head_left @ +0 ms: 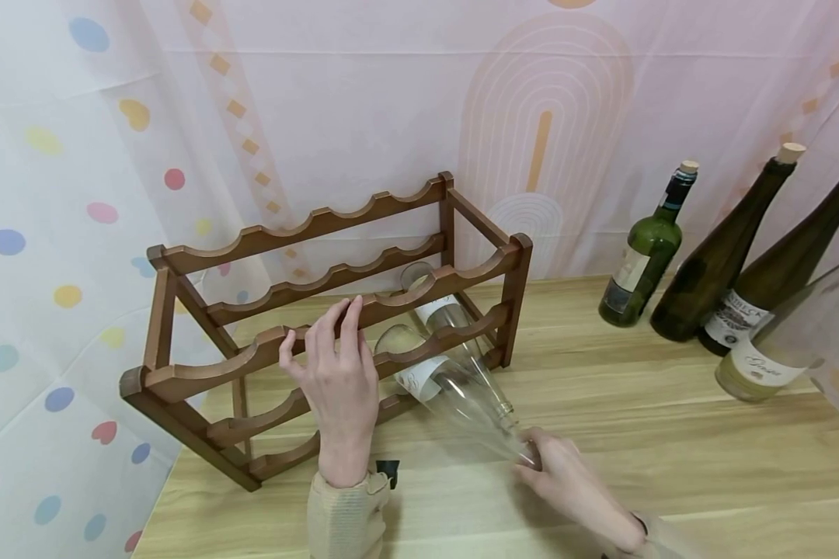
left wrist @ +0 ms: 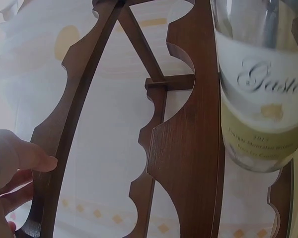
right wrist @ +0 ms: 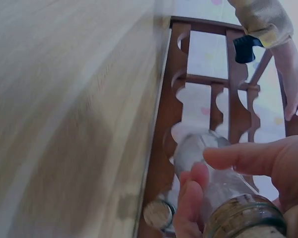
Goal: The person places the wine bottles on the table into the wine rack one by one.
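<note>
A brown wooden wine rack (head_left: 517, 287) stands on the table, its rails scalloped. My left hand (head_left: 342, 373) holds its top front rail, thumb and fingers on either side of the rail in the left wrist view. My right hand (head_left: 566, 481) grips the neck of a clear wine bottle (head_left: 461, 404). That bottle lies tilted, its base end inside the rack beneath the middle front rail; its label (left wrist: 268, 89) reads "Gasta". Beside it, another clear bottle (head_left: 471, 341) lies in the rack's right end, neck toward me; its cork (right wrist: 158, 214) shows in the right wrist view.
To the right stand a green bottle (head_left: 639, 268), two dark bottles (head_left: 713, 260) (head_left: 786, 279) and a clear one (head_left: 762, 369) with a pale label. Patterned cloth (head_left: 363, 116) hangs behind and left of the wooden table (head_left: 601, 396).
</note>
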The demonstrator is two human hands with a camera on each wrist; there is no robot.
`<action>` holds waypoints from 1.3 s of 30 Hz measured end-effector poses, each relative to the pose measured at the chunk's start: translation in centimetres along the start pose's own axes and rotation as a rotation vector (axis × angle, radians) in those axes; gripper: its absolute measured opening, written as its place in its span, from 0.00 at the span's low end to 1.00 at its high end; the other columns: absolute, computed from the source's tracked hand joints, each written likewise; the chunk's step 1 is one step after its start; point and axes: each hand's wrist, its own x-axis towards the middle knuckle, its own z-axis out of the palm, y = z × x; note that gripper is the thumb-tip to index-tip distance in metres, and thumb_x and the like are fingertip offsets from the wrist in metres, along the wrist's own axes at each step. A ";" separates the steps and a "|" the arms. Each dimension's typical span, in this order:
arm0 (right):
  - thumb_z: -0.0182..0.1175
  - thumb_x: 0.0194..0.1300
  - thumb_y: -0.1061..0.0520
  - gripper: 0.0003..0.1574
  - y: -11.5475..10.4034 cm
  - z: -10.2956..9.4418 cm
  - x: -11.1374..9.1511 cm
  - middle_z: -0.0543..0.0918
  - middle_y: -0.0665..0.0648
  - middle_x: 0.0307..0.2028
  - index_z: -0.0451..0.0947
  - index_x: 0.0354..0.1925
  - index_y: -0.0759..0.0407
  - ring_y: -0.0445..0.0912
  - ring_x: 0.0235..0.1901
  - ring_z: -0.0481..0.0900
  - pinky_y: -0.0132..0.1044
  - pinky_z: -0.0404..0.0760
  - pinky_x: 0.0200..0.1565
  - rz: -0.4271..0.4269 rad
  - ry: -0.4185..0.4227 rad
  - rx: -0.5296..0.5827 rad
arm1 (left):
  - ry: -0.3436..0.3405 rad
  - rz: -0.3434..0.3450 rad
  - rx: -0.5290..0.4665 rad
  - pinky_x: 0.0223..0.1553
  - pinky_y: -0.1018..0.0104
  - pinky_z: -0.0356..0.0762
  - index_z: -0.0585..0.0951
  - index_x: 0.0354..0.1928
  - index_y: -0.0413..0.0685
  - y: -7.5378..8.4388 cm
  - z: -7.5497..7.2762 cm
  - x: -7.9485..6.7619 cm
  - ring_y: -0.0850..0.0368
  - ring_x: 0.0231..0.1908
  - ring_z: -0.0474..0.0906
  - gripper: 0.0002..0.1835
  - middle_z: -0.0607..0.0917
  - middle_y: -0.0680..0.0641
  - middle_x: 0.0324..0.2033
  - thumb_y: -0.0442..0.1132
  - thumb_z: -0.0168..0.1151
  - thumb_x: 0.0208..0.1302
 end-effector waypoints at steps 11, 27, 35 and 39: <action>0.65 0.51 0.65 0.20 -1.3 2.5 1.5 0.71 0.48 0.22 0.76 0.45 0.66 0.36 0.20 0.64 0.27 0.66 0.19 -0.022 0.021 0.097 | 0.001 0.004 -0.020 0.56 0.42 0.55 0.80 0.52 0.46 0.0 0.0 0.1 0.43 0.44 0.75 0.19 0.82 0.42 0.48 0.26 0.60 0.58; 0.64 0.56 0.61 0.26 -3.1 5.3 4.8 0.80 0.58 0.30 0.73 0.51 0.74 0.42 0.28 0.73 0.28 0.73 0.27 -0.042 0.010 0.165 | 0.008 0.002 -0.032 0.55 0.41 0.55 0.80 0.52 0.46 -0.2 -0.1 0.2 0.43 0.44 0.75 0.19 0.82 0.42 0.48 0.25 0.59 0.59; 0.64 0.57 0.60 0.23 -3.6 7.0 6.1 0.80 0.58 0.30 0.73 0.48 0.73 0.42 0.27 0.74 0.29 0.73 0.27 -0.049 0.050 0.165 | 0.011 0.001 -0.031 0.55 0.42 0.55 0.80 0.52 0.46 -0.3 -0.1 0.2 0.43 0.44 0.75 0.18 0.82 0.42 0.47 0.26 0.59 0.59; 0.64 0.57 0.58 0.23 -3.8 7.9 6.5 0.81 0.57 0.30 0.74 0.47 0.71 0.42 0.26 0.74 0.29 0.73 0.26 -0.016 0.035 0.158 | 0.015 -0.001 -0.042 0.55 0.41 0.55 0.81 0.51 0.46 -0.2 -0.1 0.2 0.43 0.44 0.75 0.18 0.82 0.43 0.48 0.26 0.58 0.59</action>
